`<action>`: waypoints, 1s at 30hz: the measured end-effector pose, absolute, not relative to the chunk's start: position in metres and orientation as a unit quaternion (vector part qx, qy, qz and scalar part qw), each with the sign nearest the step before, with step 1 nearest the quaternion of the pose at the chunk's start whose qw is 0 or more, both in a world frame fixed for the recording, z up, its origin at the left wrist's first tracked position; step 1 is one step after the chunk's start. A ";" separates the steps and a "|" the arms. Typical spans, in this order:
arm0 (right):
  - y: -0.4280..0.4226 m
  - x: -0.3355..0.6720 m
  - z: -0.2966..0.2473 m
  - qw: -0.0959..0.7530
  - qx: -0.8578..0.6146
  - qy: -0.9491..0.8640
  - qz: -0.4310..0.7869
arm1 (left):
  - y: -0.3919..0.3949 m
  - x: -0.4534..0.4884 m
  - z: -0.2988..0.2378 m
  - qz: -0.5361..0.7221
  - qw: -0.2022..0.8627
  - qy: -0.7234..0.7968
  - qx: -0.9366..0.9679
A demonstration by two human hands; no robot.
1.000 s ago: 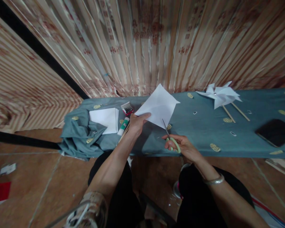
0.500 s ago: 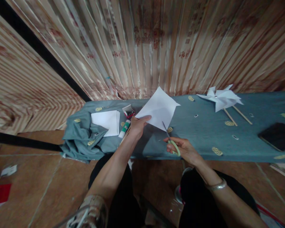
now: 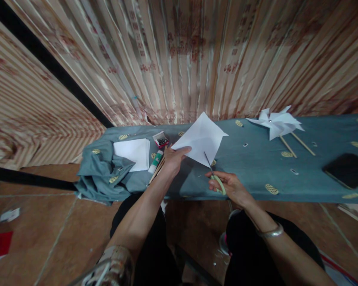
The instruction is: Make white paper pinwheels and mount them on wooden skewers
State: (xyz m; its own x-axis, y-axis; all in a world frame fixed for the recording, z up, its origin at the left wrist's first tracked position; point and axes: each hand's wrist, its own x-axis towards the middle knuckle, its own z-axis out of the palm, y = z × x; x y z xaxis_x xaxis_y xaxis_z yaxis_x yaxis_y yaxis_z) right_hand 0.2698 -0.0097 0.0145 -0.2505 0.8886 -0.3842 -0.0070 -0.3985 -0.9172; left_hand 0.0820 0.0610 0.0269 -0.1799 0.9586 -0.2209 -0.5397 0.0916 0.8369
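My left hand [image 3: 173, 159] pinches the near left edge of a white square sheet of paper [image 3: 201, 138], held tilted above the blue-grey cloth-covered table [image 3: 250, 167]. My right hand [image 3: 228, 186] is closed on the green handles of a pair of scissors [image 3: 214, 174]. The blades point up and reach the sheet's lower corner. Just left of my left hand lie thin wooden sticks [image 3: 157, 168] and a glue stick [image 3: 156, 161].
A stack of white paper [image 3: 133, 152] and a small box [image 3: 161, 139] lie at the table's left. Finished white paper pinwheels on sticks [image 3: 278, 123] rest at the right, beside a dark phone [image 3: 347, 170]. A striped curtain hangs behind. Paper scraps lie on the tiled floor.
The sheet and both hands have stayed almost in place; the scissor blades sit slightly further into the sheet's lower corner. The view shifted a little.
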 end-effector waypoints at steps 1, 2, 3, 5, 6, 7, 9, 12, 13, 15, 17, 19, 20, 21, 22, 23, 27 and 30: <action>-0.010 0.270 0.014 0.339 -0.511 -0.434 0.661 | 0.061 0.082 0.027 0.631 0.594 0.438 0.239; -0.010 0.270 0.013 0.339 -0.510 -0.437 0.659 | 0.061 0.082 0.027 0.630 0.595 0.439 0.239; -0.010 0.270 0.013 0.338 -0.509 -0.440 0.658 | 0.061 0.083 0.027 0.629 0.595 0.439 0.240; -0.010 0.271 0.012 0.335 -0.507 -0.447 0.657 | 0.059 0.083 0.027 0.624 0.601 0.437 0.244; -0.010 0.271 0.012 0.333 -0.506 -0.451 0.656 | 0.059 0.084 0.027 0.620 0.605 0.434 0.248; -0.010 0.272 0.012 0.333 -0.505 -0.454 0.654 | 0.058 0.084 0.027 0.617 0.608 0.431 0.252; -0.010 0.272 0.012 0.333 -0.505 -0.460 0.650 | 0.056 0.085 0.027 0.613 0.614 0.425 0.258; -0.009 0.272 0.011 0.334 -0.507 -0.460 0.647 | 0.054 0.086 0.028 0.611 0.616 0.424 0.259; -0.009 0.272 0.010 0.335 -0.509 -0.458 0.647 | 0.054 0.086 0.028 0.609 0.618 0.425 0.258; -0.009 0.272 0.010 0.340 -0.511 -0.450 0.648 | 0.054 0.085 0.029 0.607 0.620 0.428 0.253; -0.009 0.271 0.010 0.346 -0.515 -0.444 0.646 | 0.054 0.085 0.030 0.608 0.619 0.430 0.248; -0.009 0.271 0.010 0.347 -0.519 -0.439 0.646 | 0.053 0.086 0.030 0.609 0.618 0.430 0.249; -0.009 0.270 0.010 0.347 -0.520 -0.437 0.647 | 0.053 0.086 0.030 0.609 0.618 0.429 0.252; -0.009 0.270 0.010 0.347 -0.519 -0.435 0.649 | 0.052 0.086 0.029 0.608 0.619 0.426 0.255; -0.009 0.270 0.010 0.346 -0.518 -0.434 0.650 | 0.052 0.086 0.028 0.608 0.621 0.422 0.259; -0.009 0.270 0.010 0.347 -0.517 -0.433 0.652 | 0.051 0.087 0.027 0.607 0.623 0.420 0.261; -0.008 0.270 0.011 0.352 -0.515 -0.429 0.653 | 0.051 0.088 0.020 0.603 0.628 0.416 0.262; -0.008 0.270 0.010 0.354 -0.519 -0.428 0.650 | 0.051 0.089 0.020 0.600 0.628 0.424 0.255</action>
State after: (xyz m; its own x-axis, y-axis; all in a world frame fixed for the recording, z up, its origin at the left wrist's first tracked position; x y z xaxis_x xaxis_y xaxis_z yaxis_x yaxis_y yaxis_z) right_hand 0.2704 -0.0080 0.0103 -0.2112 0.9043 -0.3711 -0.0155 -0.3827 -0.9237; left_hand 0.0891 0.0507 0.0198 -0.0806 0.9705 -0.2272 -0.5375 0.1496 0.8299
